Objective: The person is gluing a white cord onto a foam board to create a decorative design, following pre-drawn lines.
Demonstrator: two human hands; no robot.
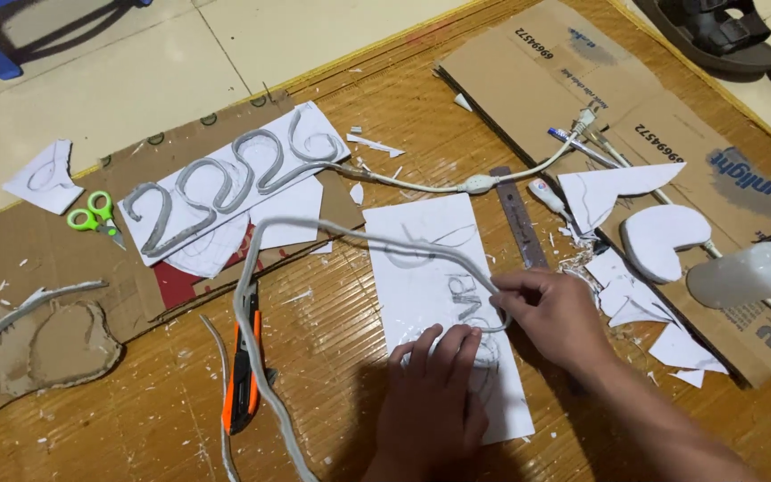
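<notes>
Bamboo floor mat point(341, 357): my left hand point(435, 393) flat pinning paper template point(439, 295), right hand point(551, 312) fingers pinched on grey strip point(350, 234); bend slowly along pencil line.

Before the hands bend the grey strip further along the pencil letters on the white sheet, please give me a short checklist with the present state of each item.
1. White sheet held flat: ok, left hand presses on it.
2. Grey strip gripped at the bend: ok, right hand pinches it.
3. Pencil letters visible: not ok, partly covered by the hands.
4. Orange utility knife away from the fingers: ok, but the strip crosses over it.
5. Knife blade retracted: cannot tell.
6. Glue bottle closed: cannot tell.
</notes>
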